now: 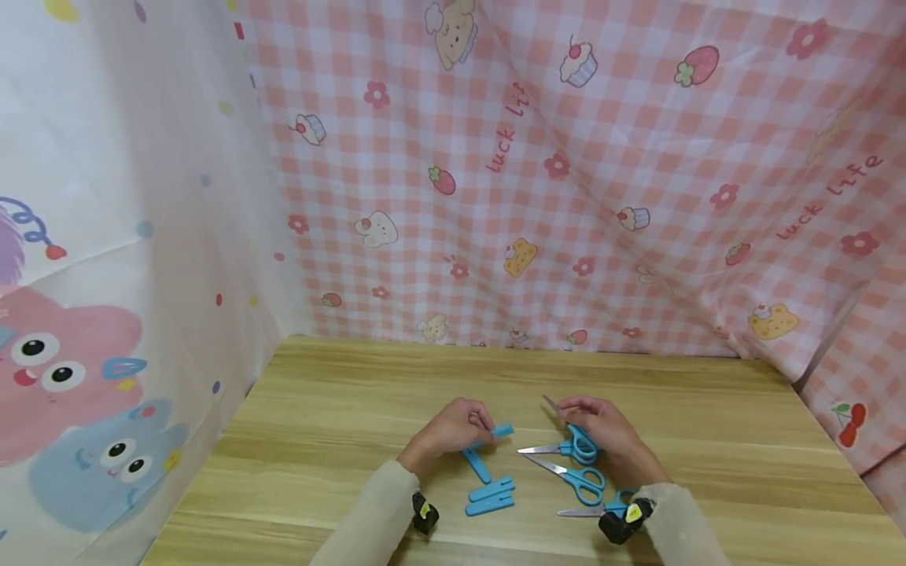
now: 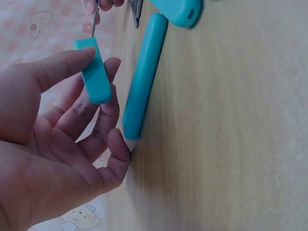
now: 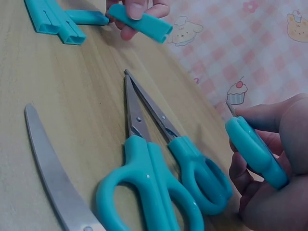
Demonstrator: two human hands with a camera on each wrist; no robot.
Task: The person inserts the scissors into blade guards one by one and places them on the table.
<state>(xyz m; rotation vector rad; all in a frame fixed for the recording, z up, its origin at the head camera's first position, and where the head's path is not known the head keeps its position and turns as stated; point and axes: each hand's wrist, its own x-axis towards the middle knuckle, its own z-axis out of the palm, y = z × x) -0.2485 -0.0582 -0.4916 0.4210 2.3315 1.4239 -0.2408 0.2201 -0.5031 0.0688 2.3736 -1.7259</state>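
My left hand (image 1: 456, 427) pinches a small blue-turquoise blade cover (image 2: 96, 79) between thumb and fingers, its slotted end turned to the right. Under that hand another cover (image 1: 477, 465) lies on the table. In my right hand (image 1: 605, 428) is a pair of scissors with turquoise handles (image 3: 255, 149), its bare blade pointing up and left toward the held cover. A gap separates blade tip and cover in the head view. Just below the right hand lie more scissors (image 1: 587, 481), blades uncovered and pointing left.
Two more covers (image 1: 490, 504) lie side by side on the wooden table (image 1: 340, 393), nearer my body. Another pair of scissors (image 1: 583, 512) is partly hidden by the right wrist camera. A pink checked cloth (image 1: 481, 236) hangs behind the table, a white printed one (image 1: 191, 259) at left.
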